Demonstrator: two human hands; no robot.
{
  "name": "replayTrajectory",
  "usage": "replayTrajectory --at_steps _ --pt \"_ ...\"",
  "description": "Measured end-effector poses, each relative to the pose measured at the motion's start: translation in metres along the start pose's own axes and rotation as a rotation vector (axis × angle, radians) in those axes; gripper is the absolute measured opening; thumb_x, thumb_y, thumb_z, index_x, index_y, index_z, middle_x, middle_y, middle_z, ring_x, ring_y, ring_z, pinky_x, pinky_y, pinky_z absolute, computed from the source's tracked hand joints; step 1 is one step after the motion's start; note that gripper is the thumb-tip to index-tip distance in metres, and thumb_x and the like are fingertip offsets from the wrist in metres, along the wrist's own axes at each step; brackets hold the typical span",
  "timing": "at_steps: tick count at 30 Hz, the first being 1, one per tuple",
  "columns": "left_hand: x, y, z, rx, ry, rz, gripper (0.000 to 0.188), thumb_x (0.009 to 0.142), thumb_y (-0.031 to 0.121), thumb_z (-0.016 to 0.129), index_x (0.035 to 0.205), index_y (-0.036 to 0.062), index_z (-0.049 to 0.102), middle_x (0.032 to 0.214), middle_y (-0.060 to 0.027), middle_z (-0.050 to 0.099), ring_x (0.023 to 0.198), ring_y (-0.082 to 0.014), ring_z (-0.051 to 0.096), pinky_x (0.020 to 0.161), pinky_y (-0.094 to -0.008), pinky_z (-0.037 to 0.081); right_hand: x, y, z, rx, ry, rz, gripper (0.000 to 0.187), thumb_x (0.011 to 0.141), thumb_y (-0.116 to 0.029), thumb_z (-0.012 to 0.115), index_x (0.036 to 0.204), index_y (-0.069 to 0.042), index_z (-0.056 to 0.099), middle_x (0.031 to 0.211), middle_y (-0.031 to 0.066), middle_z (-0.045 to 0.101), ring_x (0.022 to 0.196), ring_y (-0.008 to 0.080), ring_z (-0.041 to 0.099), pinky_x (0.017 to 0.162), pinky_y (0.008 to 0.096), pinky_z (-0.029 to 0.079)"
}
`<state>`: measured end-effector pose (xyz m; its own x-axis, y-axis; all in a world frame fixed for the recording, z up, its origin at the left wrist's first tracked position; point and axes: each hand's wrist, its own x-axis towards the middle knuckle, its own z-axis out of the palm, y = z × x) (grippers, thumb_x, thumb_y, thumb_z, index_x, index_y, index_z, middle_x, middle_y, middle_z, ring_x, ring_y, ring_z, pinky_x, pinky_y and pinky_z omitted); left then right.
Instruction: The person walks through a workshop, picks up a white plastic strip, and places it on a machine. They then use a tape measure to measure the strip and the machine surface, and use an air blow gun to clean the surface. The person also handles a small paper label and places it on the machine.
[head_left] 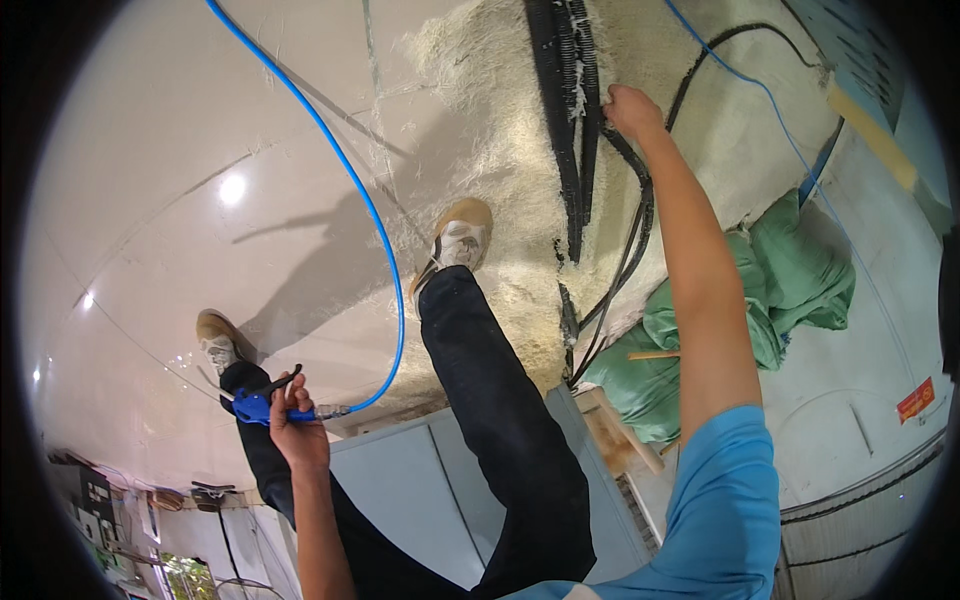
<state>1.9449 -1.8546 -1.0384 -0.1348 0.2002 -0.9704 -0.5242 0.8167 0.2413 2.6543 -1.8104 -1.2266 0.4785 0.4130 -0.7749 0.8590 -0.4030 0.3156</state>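
Observation:
In my left hand is a blue air blow gun with a black lever; my fingers are wrapped round its handle. A bright blue air hose runs from its metal fitting up to the top left. My right hand reaches far forward with its fingers curled round a black cable, though the fingertips are partly hidden. Just left of that hand lie black corrugated conduits, with pale fluff caught between them. Cream-coloured shavings cover the floor around them.
My shoes stand on the smooth floor, left of the conduits. Green sacks are piled on the right. A thin blue line crosses the upper right. Grey panels lie below my legs, beside a wooden frame.

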Motion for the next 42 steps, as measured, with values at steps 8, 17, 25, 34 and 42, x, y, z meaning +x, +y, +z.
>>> replayTrajectory --at_steps 8,17,25,34,42 --pt "-0.065 0.028 -0.028 -0.038 0.08 -0.04 0.032 0.105 0.015 0.059 0.132 -0.0028 0.059 0.116 -0.0202 0.072 0.091 -0.0156 0.07 0.074 -0.0236 0.059 -0.274 0.059 0.053 0.865 -0.289 0.383 0.025 0.095 -0.028 0.069 0.087 -0.004 0.071 0.083 0.0129 0.072 0.076 0.0209 0.07 0.067 0.0356 0.054" --pt "-0.207 0.152 -0.001 0.28 -0.373 0.281 0.045 0.108 0.011 0.055 0.151 0.0076 0.042 0.112 -0.0158 0.071 0.088 -0.0132 0.062 0.08 -0.0265 0.052 -0.625 -0.087 -0.047 1.924 0.178 0.227 0.03 0.108 -0.031 0.057 0.104 -0.003 0.066 0.069 0.0026 0.058 0.057 0.0079 0.05 0.053 0.0256 0.041" --pt "-0.409 0.277 0.033 0.912 -0.9 0.338 0.048 0.103 0.011 0.061 0.147 0.0013 0.047 0.104 -0.0135 0.076 0.079 -0.0123 0.061 0.074 -0.0246 0.045 -0.868 -0.249 -0.143 2.628 0.18 0.017 0.034 0.112 -0.035 0.052 0.11 -0.002 0.063 0.057 -0.0017 0.046 0.044 0.0066 0.036 0.044 0.0241 0.029" --pt "-0.57 0.252 0.065 1.159 -1.171 0.282 0.055 0.095 0.011 0.066 0.145 -0.0004 0.045 0.104 -0.0098 0.078 0.083 -0.0114 0.063 0.07 -0.0256 0.042 -1.006 -0.322 -0.218 2.781 0.105 -0.278 0.018 0.105 -0.023 0.063 0.108 -0.006 0.069 0.06 -0.0024 0.05 0.046 0.0046 0.042 0.043 0.0229 0.029" --pt "-0.617 0.263 0.065 1.214 -1.354 0.444 0.049 0.096 0.012 0.07 0.142 0.0063 0.051 0.103 -0.0102 0.077 0.085 -0.0067 0.058 0.074 -0.0252 0.039 -1.062 -0.317 -0.223 2.465 0.489 -0.258 0.023 0.105 -0.025 0.063 0.101 -0.004 0.073 0.062 -0.0026 0.053 0.054 0.005 0.047 0.049 0.024 0.036"
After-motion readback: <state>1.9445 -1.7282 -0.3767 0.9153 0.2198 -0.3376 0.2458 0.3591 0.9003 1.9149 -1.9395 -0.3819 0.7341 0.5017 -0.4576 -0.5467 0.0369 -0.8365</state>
